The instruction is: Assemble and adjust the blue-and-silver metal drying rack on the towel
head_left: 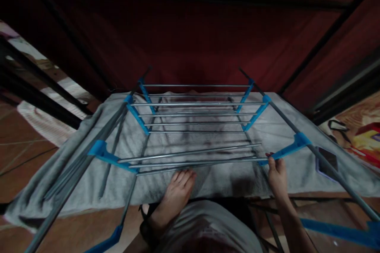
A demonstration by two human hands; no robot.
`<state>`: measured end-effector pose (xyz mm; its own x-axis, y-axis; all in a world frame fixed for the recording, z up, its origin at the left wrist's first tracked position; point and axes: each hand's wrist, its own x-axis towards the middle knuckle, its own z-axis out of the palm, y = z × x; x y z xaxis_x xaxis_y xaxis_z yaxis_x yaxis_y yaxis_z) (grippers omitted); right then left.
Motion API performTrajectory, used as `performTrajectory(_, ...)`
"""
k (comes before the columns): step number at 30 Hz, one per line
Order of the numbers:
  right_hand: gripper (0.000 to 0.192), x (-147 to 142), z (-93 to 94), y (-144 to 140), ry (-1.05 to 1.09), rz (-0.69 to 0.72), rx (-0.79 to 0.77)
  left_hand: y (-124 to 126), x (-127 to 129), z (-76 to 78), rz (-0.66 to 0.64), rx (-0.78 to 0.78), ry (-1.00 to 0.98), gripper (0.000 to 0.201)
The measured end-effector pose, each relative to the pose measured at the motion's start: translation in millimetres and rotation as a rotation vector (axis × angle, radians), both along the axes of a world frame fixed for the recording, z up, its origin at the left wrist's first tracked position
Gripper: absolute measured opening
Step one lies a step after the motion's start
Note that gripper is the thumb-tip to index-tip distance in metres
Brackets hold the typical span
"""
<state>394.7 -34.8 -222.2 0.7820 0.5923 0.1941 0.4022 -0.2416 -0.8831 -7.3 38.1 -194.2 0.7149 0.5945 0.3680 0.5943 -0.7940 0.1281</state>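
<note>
A drying rack with grey metal tubes and blue plastic brackets stands in front of me. My right hand (277, 172) pinches the right end of a metal rod (231, 161) beside the near right blue bracket (287, 151). My left hand (179, 187), a dark band on its wrist, has its fingers curled together at the nearest rod, near the middle; its thumb is hidden. Another rod (190, 153) slants across just beyond, its right end apart from the right bracket. On the left, the near bracket (111, 158) takes the rods' other ends. Farther rods (196, 104) span the back brackets.
A grey cloth (83, 182) covers the low surface under the rack. To the right lies a phone (326, 164) behind a slanting tube. A dark red panel (190, 39) closes off the back. Lower blue brackets (335, 231) stand near me.
</note>
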Motion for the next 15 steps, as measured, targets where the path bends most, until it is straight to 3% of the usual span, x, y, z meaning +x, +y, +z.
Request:
performTrajectory(3,0.062,5.5,-2.6,-1.8,-0.046,-0.002,-0.026,13.9,4.3,-31.9,0.187,-0.119,0.09,0.038)
performTrajectory(6,0.062,8.9,-5.7,-2.4,-0.077,0.011,-0.041,30.8,6.6,-43.5,0.278,-0.249,0.159,0.041)
performTrajectory(12,0.061,11.2,-11.2,-3.6,-0.083,0.005,0.006,42.7,5.5,-27.8,0.166,-0.346,0.197,0.05)
performTrajectory(15,0.059,12.6,-13.5,-4.3,-0.085,0.019,0.008,40.6,3.6,-16.2,0.116,-0.385,0.16,0.044)
